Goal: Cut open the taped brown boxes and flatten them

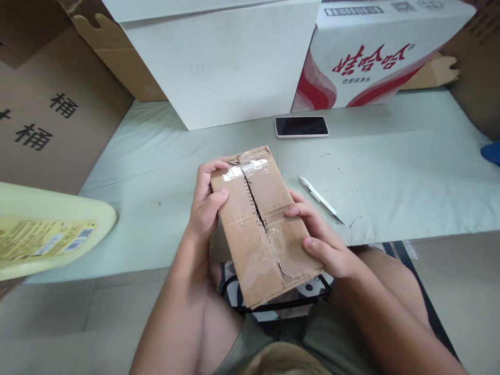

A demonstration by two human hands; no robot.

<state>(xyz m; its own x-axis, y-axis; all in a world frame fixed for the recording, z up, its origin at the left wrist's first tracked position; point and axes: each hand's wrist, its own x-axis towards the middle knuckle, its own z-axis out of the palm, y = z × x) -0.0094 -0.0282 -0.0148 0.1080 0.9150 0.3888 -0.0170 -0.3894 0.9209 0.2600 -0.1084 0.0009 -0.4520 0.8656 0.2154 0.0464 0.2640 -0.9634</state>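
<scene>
Between my two hands is a small brown cardboard box [242,219], tilted, with a ragged slit running along the middle of its upper face. Clear tape shines near the far end of that slit. My left hand [207,198] grips the box's left side near the far corner, thumb on top. On the right side, lower down, my right hand [322,234] has its thumb and fingers around the edge. A white pen-like tool [318,198] with a dark pointed tip lies on the pale green cloth, just beyond my right hand. The box's underside is hidden.
A phone [301,126] lies on the cloth-covered surface [410,172]. Behind it stand a large white box [234,67] and a white-and-red carton [359,62]. At left are a pale yellow bottle [94,213] and a big brown carton [58,120]. Something blue [491,153] shows at far right.
</scene>
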